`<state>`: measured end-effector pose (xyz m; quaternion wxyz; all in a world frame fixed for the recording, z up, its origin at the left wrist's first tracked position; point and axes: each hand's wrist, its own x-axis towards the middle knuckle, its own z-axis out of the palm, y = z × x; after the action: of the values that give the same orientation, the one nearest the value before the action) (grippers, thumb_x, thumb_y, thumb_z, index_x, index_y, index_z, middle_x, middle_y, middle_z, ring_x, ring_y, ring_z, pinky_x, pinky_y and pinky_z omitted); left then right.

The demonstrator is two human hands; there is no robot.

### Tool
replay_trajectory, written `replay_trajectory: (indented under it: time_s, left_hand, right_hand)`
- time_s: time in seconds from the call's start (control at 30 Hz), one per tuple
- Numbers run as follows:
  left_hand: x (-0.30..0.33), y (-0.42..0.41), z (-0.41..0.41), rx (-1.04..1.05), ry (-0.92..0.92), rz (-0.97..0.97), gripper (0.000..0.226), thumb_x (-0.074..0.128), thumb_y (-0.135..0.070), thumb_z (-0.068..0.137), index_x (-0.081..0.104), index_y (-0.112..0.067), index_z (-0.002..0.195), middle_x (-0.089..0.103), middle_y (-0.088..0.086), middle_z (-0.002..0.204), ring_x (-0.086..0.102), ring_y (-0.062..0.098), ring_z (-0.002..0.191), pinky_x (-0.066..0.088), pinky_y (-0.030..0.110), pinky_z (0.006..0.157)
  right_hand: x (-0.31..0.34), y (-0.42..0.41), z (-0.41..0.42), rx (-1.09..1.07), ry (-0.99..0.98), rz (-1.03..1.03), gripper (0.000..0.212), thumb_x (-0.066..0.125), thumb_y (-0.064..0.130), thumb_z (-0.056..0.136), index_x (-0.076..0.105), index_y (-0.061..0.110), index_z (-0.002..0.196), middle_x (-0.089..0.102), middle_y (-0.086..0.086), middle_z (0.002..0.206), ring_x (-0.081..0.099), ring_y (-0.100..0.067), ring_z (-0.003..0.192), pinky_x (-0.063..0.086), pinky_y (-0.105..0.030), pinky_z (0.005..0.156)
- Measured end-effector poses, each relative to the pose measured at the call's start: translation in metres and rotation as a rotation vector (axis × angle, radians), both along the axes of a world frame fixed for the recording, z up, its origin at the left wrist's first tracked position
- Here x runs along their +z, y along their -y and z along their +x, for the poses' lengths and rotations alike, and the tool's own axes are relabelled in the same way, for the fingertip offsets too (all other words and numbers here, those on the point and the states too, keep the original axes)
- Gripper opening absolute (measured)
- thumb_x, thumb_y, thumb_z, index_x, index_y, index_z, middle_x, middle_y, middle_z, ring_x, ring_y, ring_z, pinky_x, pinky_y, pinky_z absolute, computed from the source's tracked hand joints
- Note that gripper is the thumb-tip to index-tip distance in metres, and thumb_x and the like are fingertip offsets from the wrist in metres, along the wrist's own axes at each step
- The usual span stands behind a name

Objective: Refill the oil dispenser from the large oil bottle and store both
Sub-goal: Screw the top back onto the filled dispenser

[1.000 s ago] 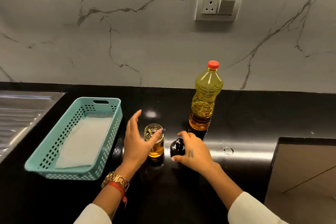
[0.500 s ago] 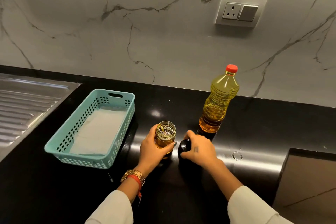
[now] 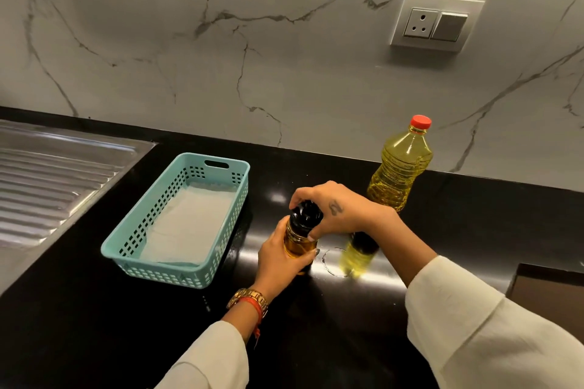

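Note:
The small glass oil dispenser (image 3: 297, 243), holding amber oil, stands on the black counter (image 3: 316, 341) near its middle. My left hand (image 3: 279, 259) grips its glass body from the left. My right hand (image 3: 338, 210) holds the black cap (image 3: 305, 215) on top of the dispenser's mouth, fingers curled round it. The large oil bottle (image 3: 399, 167), yellow with a red cap, stands upright behind my right hand, close to the wall. Its lower part is hidden by my right wrist.
A teal perforated basket (image 3: 151, 257) lined with white paper sits left of the dispenser. A steel sink drainboard (image 3: 47, 180) lies at far left. A wet ring (image 3: 331, 262) marks the counter right of the dispenser. A wall socket (image 3: 436, 24) is above.
My right hand lifted the black cap off the counter and brought it onto the dispenser's mouth. My left hand kept its grip on the glass body. The camera view shifted left.

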<state>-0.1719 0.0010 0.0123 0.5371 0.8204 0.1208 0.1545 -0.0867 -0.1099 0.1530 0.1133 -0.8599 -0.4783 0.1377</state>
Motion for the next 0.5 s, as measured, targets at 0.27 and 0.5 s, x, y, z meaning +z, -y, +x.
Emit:
replay_trajectory:
  time_s: [0.27, 0.5]
  left_hand:
    - [-0.006, -0.002, 0.002, -0.011, -0.002, 0.006, 0.073, 0.08, -0.041, 0.061, 0.045, -0.034, 0.124, 0.064, -0.01, 0.109, 0.06, 0.007, 0.1, 0.051, 0.028, 0.085]
    - [-0.007, -0.003, 0.002, -0.021, -0.017, 0.008, 0.069, 0.078, -0.043, 0.063, 0.044, -0.037, 0.122, 0.065, -0.011, 0.103, 0.062, 0.005, 0.094, 0.053, 0.028, 0.081]
  right_hand:
    - [-0.007, -0.01, 0.002, -0.014, -0.003, -0.074, 0.057, 0.078, 0.018, 0.07, 0.051, 0.024, 0.119, 0.059, -0.003, 0.114, 0.055, -0.02, 0.105, 0.052, -0.03, 0.083]
    - [-0.014, -0.012, -0.003, -0.081, 0.166, -0.095, 0.061, 0.071, 0.054, 0.07, 0.052, 0.014, 0.112, 0.065, -0.006, 0.096, 0.062, -0.02, 0.084, 0.053, -0.027, 0.066]
